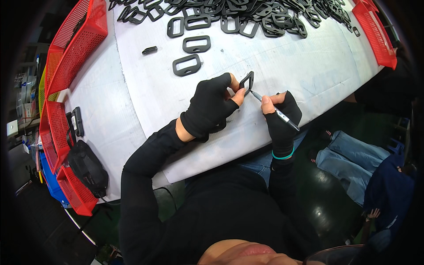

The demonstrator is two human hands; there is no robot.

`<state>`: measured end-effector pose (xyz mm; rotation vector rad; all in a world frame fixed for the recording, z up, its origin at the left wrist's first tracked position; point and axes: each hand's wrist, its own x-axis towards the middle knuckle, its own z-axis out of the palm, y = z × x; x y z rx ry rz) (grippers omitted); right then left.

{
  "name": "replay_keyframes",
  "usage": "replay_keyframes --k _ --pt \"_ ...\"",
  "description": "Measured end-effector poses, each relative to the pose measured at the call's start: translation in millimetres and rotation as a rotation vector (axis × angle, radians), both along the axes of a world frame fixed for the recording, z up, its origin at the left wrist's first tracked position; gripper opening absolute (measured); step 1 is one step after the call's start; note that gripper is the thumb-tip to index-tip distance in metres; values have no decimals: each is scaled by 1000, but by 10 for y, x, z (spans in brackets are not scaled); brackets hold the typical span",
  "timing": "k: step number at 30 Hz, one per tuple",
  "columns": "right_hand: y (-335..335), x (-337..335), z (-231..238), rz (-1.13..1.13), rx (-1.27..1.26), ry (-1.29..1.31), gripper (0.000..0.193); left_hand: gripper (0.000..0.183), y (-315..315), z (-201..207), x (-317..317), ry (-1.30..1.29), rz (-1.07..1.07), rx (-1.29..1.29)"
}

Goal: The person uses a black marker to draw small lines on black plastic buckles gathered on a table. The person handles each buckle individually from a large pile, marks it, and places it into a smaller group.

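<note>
A black frame-shaped part [251, 80] with a large opening is pinched between the thumb and fingers of my left hand [210, 106], tilted up off the white-covered table. My right hand [282, 117] grips a slim marker pen [286, 118] with a light barrel. The pen's dark tip meets, or nearly meets, the lower edge of the part; contact is too fine to tell. Black fingerless gloves cover both hands. Two similar frames [190, 71] lie flat beyond my left hand. Farther back sits a big heap of the same black parts [229, 9].
Red perforated baskets [78, 51] line the table's left edge, and another red basket [375, 37] stands at the far right. A black pouch-like item [87, 170] rests at the left. One small black piece [149, 50] lies apart. Someone in jeans [353, 154] is at the right.
</note>
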<state>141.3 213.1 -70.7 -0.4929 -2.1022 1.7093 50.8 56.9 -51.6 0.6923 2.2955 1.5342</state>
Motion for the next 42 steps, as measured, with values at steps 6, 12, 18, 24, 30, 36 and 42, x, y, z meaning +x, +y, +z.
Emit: replay_keyframes --k 6,12,18,24,30,36,42 --pt "-8 41 -45 4 -6 81 17 11 -22 -67 76 81 -47 -58" --pt "-25 73 7 45 166 124 15 21 -57 -162 114 512 -225 -162" --pt "-36 60 -38 53 219 150 12 23 -70 -179 115 621 -246 -173" --pt "-28 44 -57 50 279 180 12 24 -60 -166 116 631 -244 -167" --pt "-33 40 -39 64 267 185 12 23 -66 -139 123 620 -254 -181" --pt "63 82 -100 14 31 138 14 13 -53 69 51 177 -68 -159" --pt "76 95 -43 -45 -199 189 16 27 -298 272 -310 237 -194 -619"
